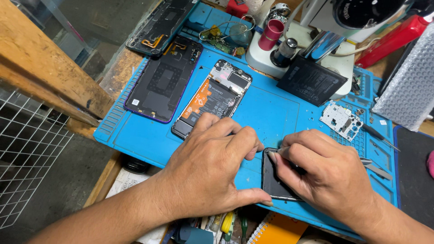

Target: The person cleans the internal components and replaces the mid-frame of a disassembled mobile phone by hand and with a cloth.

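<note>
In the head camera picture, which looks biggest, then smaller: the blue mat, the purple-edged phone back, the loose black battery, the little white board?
1. Blue mat, by far.
2. Phone back.
3. Black battery.
4. White board.
All lie at a similar distance from the camera, so the order looks safe.

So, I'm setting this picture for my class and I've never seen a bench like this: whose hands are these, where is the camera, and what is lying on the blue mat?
There is one picture, taken by a camera worn on the person's head, looking down at their own two bare hands; there is no machine arm. The left hand steadies a dark phone panel lying flat on the blue work mat. The right hand presses on the same panel and holds a thin metal tool at its top edge. Further back on the mat lie an opened phone with its battery showing, a dark back cover, a loose black battery and a small white circuit part. A microscope base stands behind them.
</note>
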